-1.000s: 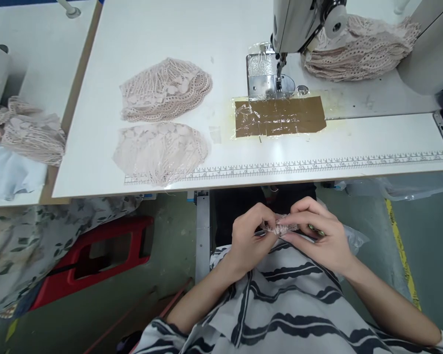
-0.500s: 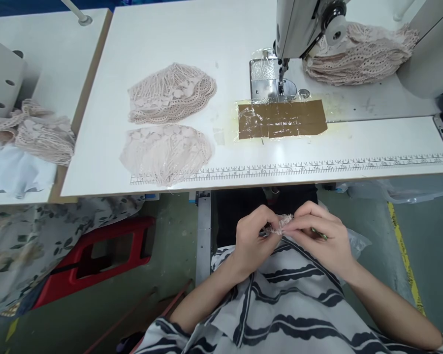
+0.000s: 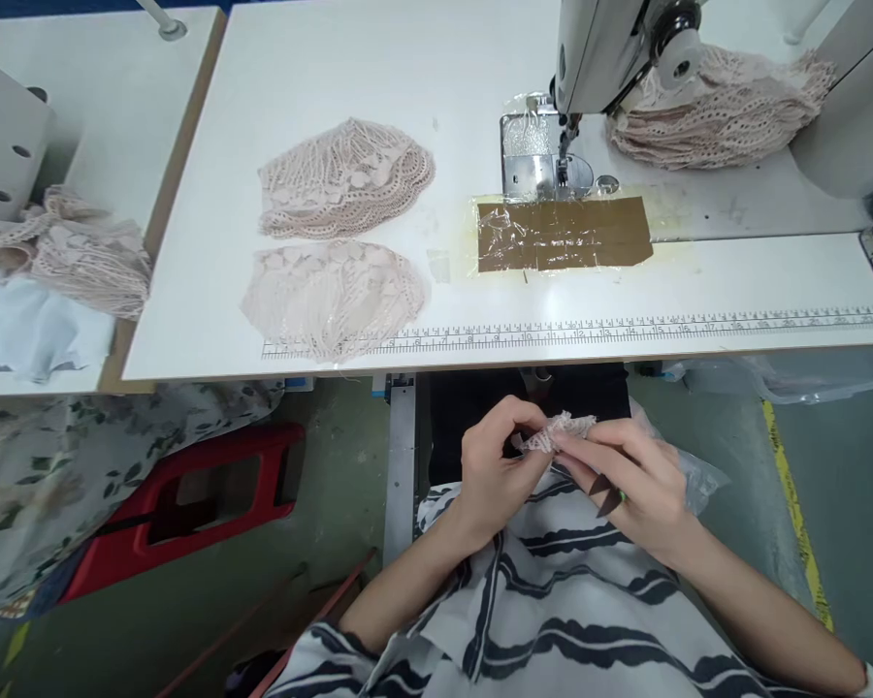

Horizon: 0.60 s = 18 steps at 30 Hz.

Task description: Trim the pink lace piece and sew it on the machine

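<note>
Currently, lace piece between hands, pinched by both, near table edge.

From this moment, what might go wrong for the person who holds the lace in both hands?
The dark, pointed, blade-like tool at the right hand sits close to the small pale-pink lace piece, so it might snag lace or prick a finger.

That piece is pinched with the left hand too, off the white table; a loosened grip could drop it.

The lower pale-pink lace heap lies near the front edge and might be brushed off.
</note>
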Motion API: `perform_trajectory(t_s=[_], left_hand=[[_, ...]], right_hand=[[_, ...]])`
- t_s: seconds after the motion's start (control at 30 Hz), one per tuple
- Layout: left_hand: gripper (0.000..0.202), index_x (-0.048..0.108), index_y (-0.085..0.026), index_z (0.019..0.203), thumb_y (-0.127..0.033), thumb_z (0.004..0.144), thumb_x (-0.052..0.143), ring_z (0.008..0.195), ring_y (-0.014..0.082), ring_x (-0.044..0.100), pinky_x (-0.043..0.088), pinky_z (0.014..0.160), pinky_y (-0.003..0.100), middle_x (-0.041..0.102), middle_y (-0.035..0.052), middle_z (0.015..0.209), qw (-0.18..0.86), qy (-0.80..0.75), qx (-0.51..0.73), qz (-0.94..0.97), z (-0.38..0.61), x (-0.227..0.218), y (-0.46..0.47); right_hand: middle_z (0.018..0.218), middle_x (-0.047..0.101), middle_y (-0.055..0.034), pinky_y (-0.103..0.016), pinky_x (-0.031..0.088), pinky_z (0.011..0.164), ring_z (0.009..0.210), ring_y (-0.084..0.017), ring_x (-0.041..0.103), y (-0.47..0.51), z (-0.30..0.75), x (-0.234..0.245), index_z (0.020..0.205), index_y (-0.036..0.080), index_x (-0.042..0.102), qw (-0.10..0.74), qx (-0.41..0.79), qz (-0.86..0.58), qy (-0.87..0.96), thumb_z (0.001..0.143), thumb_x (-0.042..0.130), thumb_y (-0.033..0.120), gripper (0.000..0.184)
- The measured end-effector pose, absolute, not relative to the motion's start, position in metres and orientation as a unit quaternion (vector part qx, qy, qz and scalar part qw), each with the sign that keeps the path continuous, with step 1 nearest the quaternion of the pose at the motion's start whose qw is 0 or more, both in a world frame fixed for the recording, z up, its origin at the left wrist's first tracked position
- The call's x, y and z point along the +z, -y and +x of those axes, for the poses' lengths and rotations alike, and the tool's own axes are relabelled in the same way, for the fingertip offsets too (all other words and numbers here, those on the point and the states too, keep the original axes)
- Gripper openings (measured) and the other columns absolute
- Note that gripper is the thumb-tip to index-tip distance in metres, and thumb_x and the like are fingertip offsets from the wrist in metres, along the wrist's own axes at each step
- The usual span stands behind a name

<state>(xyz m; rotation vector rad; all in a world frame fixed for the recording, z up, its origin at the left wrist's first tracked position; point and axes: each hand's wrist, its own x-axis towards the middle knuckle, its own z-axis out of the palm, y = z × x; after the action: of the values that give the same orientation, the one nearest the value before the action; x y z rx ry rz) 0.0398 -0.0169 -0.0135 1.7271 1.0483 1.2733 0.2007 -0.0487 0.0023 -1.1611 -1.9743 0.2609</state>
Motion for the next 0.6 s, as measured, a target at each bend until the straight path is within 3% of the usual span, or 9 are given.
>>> perform_trajectory(t_s=[0.13, 0.37, 0.5, 0.6], left_hand=[[0.024, 0.064, -0.02, 0.103, -0.007, 0.083, 0.061, 0.067, 0.009, 0.055, 0.044, 0.057, 0.02, 0.061, -0.0002, 0.079, 0.358, -0.392, 0.48, 0.699, 0.036, -0.012, 0.016], [0.029, 0.07, -0.021, 0.103, -0.002, 0.083, 0.059, 0.065, 0.0085, 0.054, 0.042, 0.053, 0.019, 0.058, -0.0004, 0.074, 0.399, -0.403, 0.436, 0.699, 0.032, -0.017, 0.014], [0.037, 0.071, -0.021, 0.104, 0.002, 0.079, 0.055, 0.065, 0.0089, 0.053, 0.04, 0.052, 0.019, 0.058, -0.0001, 0.074, 0.431, -0.415, 0.422, 0.681, 0.029, -0.017, 0.014], [0.038, 0.072, -0.02, 0.103, 0.003, 0.078, 0.054, 0.065, 0.0095, 0.053, 0.039, 0.051, 0.02, 0.06, 0.0008, 0.075, 0.43, -0.404, 0.445, 0.673, 0.029, -0.017, 0.015]], right_hand=[[0.079, 0.057, -0.0023, -0.024, 0.04, 0.047, 0.061, -0.01, 0.054, 0.049, 0.202, 0.006, 0.102, 0.017, 0.064, 0.413, 0.119, -0.464, 0.775, 0.08, 0.058, -0.004, 0.031], [0.078, 0.056, -0.0004, -0.027, 0.04, 0.052, 0.065, -0.012, 0.053, 0.047, 0.207, 0.021, 0.086, 0.022, 0.062, 0.441, 0.321, -0.523, 0.654, 0.086, 0.058, 0.01, 0.013], [0.081, 0.058, -0.0018, -0.033, 0.043, 0.062, 0.073, -0.017, 0.056, 0.043, 0.239, 0.026, 0.085, 0.024, 0.064, 0.437, 0.246, -0.581, 0.641, 0.086, 0.059, 0.014, 0.011], [0.082, 0.06, -0.0032, -0.036, 0.041, 0.06, 0.076, -0.022, 0.056, 0.049, 0.287, 0.03, 0.098, 0.029, 0.066, 0.433, 0.071, -0.651, 0.62, 0.087, 0.058, 0.019, 0.017]])
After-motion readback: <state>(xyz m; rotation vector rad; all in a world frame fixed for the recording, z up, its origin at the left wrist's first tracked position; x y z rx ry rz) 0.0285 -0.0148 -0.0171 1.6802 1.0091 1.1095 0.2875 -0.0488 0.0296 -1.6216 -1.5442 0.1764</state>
